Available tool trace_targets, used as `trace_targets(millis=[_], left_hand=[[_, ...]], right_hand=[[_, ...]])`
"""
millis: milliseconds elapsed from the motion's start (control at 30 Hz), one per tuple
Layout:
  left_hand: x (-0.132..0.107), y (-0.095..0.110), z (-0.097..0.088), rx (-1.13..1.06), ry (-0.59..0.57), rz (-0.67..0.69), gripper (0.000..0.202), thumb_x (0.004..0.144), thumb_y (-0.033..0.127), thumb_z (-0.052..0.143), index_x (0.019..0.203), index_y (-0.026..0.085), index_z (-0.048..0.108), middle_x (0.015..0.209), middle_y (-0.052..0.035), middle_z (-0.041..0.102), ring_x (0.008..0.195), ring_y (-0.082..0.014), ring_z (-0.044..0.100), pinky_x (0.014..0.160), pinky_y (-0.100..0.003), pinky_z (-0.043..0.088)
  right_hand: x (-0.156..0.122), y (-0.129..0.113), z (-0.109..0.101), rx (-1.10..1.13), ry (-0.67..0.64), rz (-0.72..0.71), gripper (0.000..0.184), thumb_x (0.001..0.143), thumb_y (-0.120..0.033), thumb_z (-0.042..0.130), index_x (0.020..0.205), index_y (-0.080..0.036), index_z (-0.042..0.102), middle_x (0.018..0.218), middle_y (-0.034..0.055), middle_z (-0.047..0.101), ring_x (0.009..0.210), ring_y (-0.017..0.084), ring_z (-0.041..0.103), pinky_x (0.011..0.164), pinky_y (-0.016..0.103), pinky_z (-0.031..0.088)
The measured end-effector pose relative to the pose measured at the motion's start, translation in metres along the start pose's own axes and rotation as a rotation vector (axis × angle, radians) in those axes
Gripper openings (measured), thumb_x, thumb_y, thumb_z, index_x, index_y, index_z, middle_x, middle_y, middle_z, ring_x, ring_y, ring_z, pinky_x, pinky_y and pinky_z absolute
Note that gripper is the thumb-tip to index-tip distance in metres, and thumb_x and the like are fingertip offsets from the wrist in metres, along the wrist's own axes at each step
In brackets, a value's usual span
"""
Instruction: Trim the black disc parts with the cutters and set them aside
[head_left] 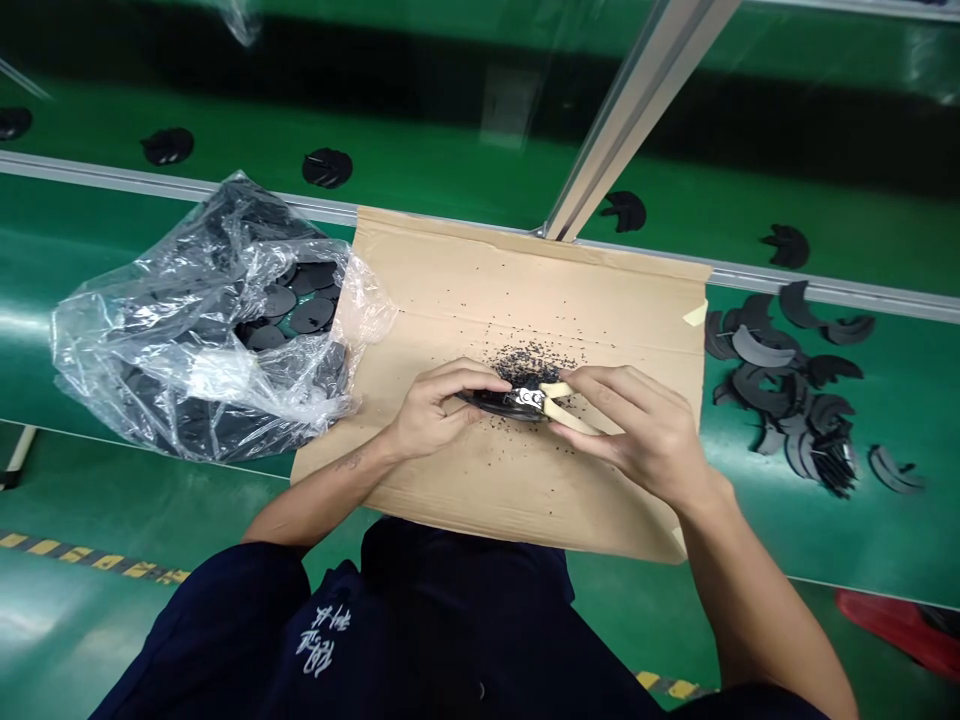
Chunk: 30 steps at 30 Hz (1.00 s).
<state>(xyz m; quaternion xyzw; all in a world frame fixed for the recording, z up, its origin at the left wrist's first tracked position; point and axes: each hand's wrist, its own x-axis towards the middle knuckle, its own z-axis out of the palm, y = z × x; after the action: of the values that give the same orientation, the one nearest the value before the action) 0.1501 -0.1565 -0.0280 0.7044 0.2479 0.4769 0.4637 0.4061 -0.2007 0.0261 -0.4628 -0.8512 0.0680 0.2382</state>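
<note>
Left hand [439,412] grips a black disc [491,403], right hand [630,425] apparently pliers [568,410], over cardboard [480,275] on green conveyor [892,540].

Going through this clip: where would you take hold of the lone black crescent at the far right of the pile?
Pinch its outer curved rim, coming from the right, away from the pile. The black crescent seems to lie flat on the green belt, apart from the pile of black pieces, so that rim looks free.

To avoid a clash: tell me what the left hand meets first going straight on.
Past the black piece it holds, the left hand would likely meet the pliers in the right hand first, though depth is unclear.
</note>
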Motion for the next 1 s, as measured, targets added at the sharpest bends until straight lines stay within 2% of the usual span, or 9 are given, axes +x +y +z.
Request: trace_targets(millis=[267,433,533,633,700,800,867,933,1000], left_hand=[[-0.002,-0.002,0.001,-0.018,0.03,0.009,0.018,0.093,0.028,0.07,0.108,0.02,0.076,0.099,-0.0082,0.077,0.092,-0.0145,0.073,0.082,-0.026,0.06],[-0.002,0.0,0.004,-0.076,-0.012,-0.029,0.021,0.091,0.033,0.072,0.107,0.019,0.076,0.099,-0.0083,0.076,0.092,-0.0154,0.072,0.082,-0.027,0.06],[-0.003,0.008,-0.001,-0.078,-0.06,-0.161,0.025,0.093,0.034,0.07,0.112,0.019,0.072,0.106,-0.0087,0.075,0.099,-0.0163,0.071,0.088,-0.028,0.058],[0.002,0.015,-0.024,-0.024,-0.141,-0.329,0.027,0.098,0.037,0.062,0.116,0.018,0.069,0.107,-0.0081,0.075,0.098,-0.0173,0.071,0.085,-0.026,0.058],[0.02,0.014,-0.048,0.046,-0.175,-0.356,0.034,0.102,0.044,0.052,0.112,0.017,0.071,0.102,-0.0081,0.075,0.094,-0.019,0.072,0.083,-0.028,0.058],[0.074,-0.001,-0.084,0.271,-0.154,-0.3,0.045,0.104,0.05,0.042,0.108,0.017,0.072,0.106,-0.0097,0.075,0.1,-0.0222,0.07,0.092,-0.033,0.056],[0.122,-0.019,-0.101,0.501,-0.144,-0.251,0.042,0.101,0.049,0.047,0.111,0.017,0.071,0.115,-0.0105,0.073,0.112,-0.025,0.065,0.102,-0.037,0.052],[0.165,-0.04,-0.112,0.734,-0.14,-0.28,0.037,0.095,0.043,0.055,0.116,0.016,0.069,0.123,-0.0107,0.07,0.12,-0.0266,0.061,0.109,-0.04,0.047],[0.197,-0.06,-0.119,0.814,-0.135,-0.314,0.036,0.087,0.036,0.062,0.115,0.014,0.069,0.123,-0.0123,0.07,0.121,-0.0281,0.059,0.113,-0.043,0.043]], right_hand=[[-0.002,-0.005,-0.001,-0.138,-0.038,-0.019,0.032,0.095,-0.037,0.065,0.122,-0.021,0.067,0.102,0.0095,0.078,0.084,0.022,0.072,0.074,0.037,0.059],[-0.003,-0.006,-0.001,0.109,-0.027,0.008,0.029,0.094,-0.035,0.067,0.119,-0.02,0.068,0.096,0.0084,0.077,0.084,0.021,0.072,0.072,0.035,0.059],[-0.011,0.007,0.003,0.298,-0.01,0.111,0.036,0.093,-0.04,0.067,0.124,-0.02,0.065,0.104,0.0086,0.075,0.086,0.02,0.072,0.074,0.034,0.06],[-0.026,0.034,0.01,0.153,0.069,0.232,0.041,0.091,-0.044,0.067,0.124,-0.02,0.064,0.111,0.0115,0.073,0.098,0.025,0.071,0.084,0.042,0.059],[-0.037,0.057,0.017,-0.016,0.137,0.295,0.042,0.091,-0.047,0.065,0.122,-0.019,0.064,0.11,0.0131,0.073,0.102,0.03,0.069,0.086,0.046,0.058],[-0.049,0.086,0.025,-0.125,0.197,0.354,0.045,0.092,-0.052,0.061,0.123,-0.02,0.063,0.11,0.0134,0.072,0.103,0.031,0.068,0.085,0.046,0.057],[-0.055,0.099,0.028,-0.148,0.247,0.371,0.047,0.092,-0.054,0.059,0.125,-0.021,0.062,0.112,0.0129,0.071,0.103,0.031,0.067,0.084,0.046,0.055],[-0.061,0.106,0.029,-0.17,0.291,0.378,0.047,0.092,-0.056,0.058,0.125,-0.023,0.062,0.112,0.0123,0.071,0.102,0.032,0.067,0.083,0.045,0.054],[-0.066,0.109,0.028,-0.193,0.302,0.389,0.046,0.092,-0.055,0.057,0.125,-0.023,0.062,0.11,0.012,0.071,0.101,0.032,0.066,0.082,0.045,0.053]])
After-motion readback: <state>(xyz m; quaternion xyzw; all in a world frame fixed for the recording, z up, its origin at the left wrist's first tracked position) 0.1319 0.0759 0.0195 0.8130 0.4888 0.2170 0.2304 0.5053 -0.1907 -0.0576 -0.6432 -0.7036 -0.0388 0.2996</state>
